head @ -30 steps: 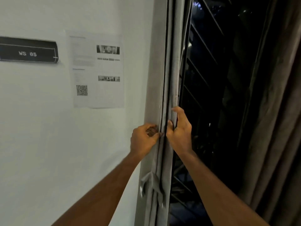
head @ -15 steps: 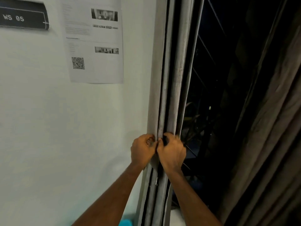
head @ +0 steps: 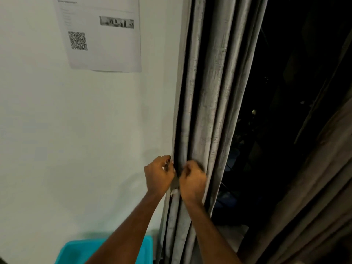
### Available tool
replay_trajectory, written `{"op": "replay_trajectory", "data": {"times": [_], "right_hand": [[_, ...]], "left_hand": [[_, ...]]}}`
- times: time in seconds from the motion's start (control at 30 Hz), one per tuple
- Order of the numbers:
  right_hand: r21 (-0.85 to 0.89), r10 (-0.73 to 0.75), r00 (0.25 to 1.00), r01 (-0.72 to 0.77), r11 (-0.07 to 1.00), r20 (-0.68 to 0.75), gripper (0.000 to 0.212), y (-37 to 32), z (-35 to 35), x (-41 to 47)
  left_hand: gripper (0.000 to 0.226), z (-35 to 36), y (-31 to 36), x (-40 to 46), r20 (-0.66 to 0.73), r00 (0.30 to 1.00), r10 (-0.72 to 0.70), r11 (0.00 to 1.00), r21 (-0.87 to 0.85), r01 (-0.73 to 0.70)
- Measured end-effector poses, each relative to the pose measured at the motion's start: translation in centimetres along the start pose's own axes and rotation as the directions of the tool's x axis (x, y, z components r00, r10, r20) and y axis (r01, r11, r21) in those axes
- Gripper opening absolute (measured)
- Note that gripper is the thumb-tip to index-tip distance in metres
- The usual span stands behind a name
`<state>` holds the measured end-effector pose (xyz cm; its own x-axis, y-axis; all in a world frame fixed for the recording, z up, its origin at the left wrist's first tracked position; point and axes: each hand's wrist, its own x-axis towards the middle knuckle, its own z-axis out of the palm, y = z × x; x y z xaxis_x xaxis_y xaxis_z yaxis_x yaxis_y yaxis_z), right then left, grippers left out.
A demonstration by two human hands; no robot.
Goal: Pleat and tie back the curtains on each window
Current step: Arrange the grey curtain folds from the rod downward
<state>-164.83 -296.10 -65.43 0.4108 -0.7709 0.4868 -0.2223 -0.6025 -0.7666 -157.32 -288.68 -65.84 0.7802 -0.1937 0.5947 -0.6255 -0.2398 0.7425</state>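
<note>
Soft, limp and fairly heavy by the look, grey curtain (head: pixel 213 103) hanging pleated just right of the white wall (head: pixel 76 130), left hand (head: pixel 159 175) and right hand (head: pixel 193 180) each clenched on folds at mid-height, best bunched there.

Two curtains (head: pixel 213 92) (head: pixel 323 187), two hands (head: pixel 159 175) (head: pixel 193 180), one printed sheet (head: pixel 106 39), one turquoise bin (head: pixel 76 252).

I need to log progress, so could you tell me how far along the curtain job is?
Done: the grey curtain is gathered into pleats beside the wall. In hand: the left hand and right hand grip it at mid-height. Left: no finished tie shows, and the dark curtain hangs loose.
</note>
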Motion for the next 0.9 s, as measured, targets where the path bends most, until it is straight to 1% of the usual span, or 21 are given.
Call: {"op": "replay_trajectory", "data": {"times": [0.03,0.07,0.13,0.17,0.2,0.27,0.3,0.33,0.4,0.47,0.53,0.6,0.63,0.7,0.73,0.8,0.9], "right_hand": [[0.039,0.019,0.998,-0.017,0.999,-0.053,0.01,0.5,0.1,-0.1],[0.061,0.003,0.997,0.001,0.998,-0.079,0.011,0.9,0.4,-0.4],[0.08,-0.095,0.994,0.1,0.992,-0.059,0.01,1.3,1.1,-1.3],[0.11,-0.11,0.992,0.116,0.987,-0.058,0.01,1.5,1.4,-1.7],[0.149,-0.093,0.993,0.103,0.983,-0.073,0.012,1.6,1.7,-1.9],[0.219,-0.059,0.993,0.079,0.973,-0.098,0.015,1.9,2.0,-2.3],[0.253,-0.056,0.995,0.076,0.965,-0.087,0.015,1.9,2.1,-2.6],[0.291,-0.06,0.996,0.076,0.954,-0.066,0.014,1.7,2.3,-2.8],[0.362,-0.05,0.999,0.054,0.931,-0.02,0.015,0.9,2.3,-3.3],[0.412,-0.014,1.0,0.021,0.911,-0.02,0.029,0.1,2.3,-3.1],[0.411,0.012,0.996,0.024,0.912,-0.084,0.031,-0.5,2.1,-2.4],[0.372,0.0,0.986,0.064,0.926,-0.169,0.025,-0.3,1.8,-1.9],[0.372,-0.001,0.982,0.073,0.925,-0.19,0.022,-0.3,1.6,-1.9],[0.383,-0.001,0.982,0.075,0.921,-0.191,0.013,0.0,1.1,-2.4],[0.37,-0.023,0.982,0.092,0.925,-0.186,0.01,0.0,0.8,-2.9],[0.308,-0.095,0.979,0.148,0.94,-0.183,0.022,0.1,0.4,-4.1],[0.235,-0.161,0.972,0.2,0.951,-0.173,0.011,0.7,0.4,-5.8]], "left_hand": [[0.01,0.0,-0.2,-0.1,0.002,1.0,0.009,1.0,-0.013,-0.009],[0.008,0.0,-0.5,-0.2,0.004,1.0,0.021,0.999,-0.031,-0.021],[0.01,-0.1,-0.7,-0.2,0.028,0.999,0.022,0.997,-0.077,-0.02],[0.011,-0.2,-0.6,-0.3,0.045,0.999,0.019,0.994,-0.11,-0.014],[0.011,-0.4,-0.6,-0.5,0.06,0.998,0.026,0.989,-0.144,-0.017],[0.025,-0.8,-0.5,-0.9,0.098,0.994,0.045,0.98,-0.195,-0.026],[0.03,-1.1,-0.4,-1.1,0.112,0.992,0.055,0.979,-0.203,-0.031],[0.03,-1.2,-0.5,-1.1,0.12,0.99,0.071,0.978,-0.204,-0.046],[0.019,-1.5,-0.7,-1.0,0.114,0.988,0.106,0.98,-0.179,-0.084],[0.009,-2.0,-0.8,-0.7,0.074,0.987,0.141,0.979,-0.159,-0.128],[0.01,-2.5,-0.8,-0.5,0.025,0.986,0.165,0.975,-0.154,-0.159],[0.008,-3.2,-0.5,-0.5,0.012,0.99,0.14,0.976,-0.172,-0.135],[0.01,-3.5,-0.4,-0.6,0.014,0.994,0.11,0.978,-0.179,-0.106],[0.013,-4.0,-0.4,-0.6,0.011,0.998,0.062,0.981,-0.187,-0.058],[0.012,-4.2,-0.5,-0.8,0.004,0.998,0.067,0.98,-0.188,-0.065],[0.013,-4.4,-0.5,-1.3,0.004,0.995,0.1,0.977,-0.192,-0.097],[0.014,-4.7,-0.4,-2.2,0.017,0.993,0.117,0.972,-0.205,-0.111]]}}
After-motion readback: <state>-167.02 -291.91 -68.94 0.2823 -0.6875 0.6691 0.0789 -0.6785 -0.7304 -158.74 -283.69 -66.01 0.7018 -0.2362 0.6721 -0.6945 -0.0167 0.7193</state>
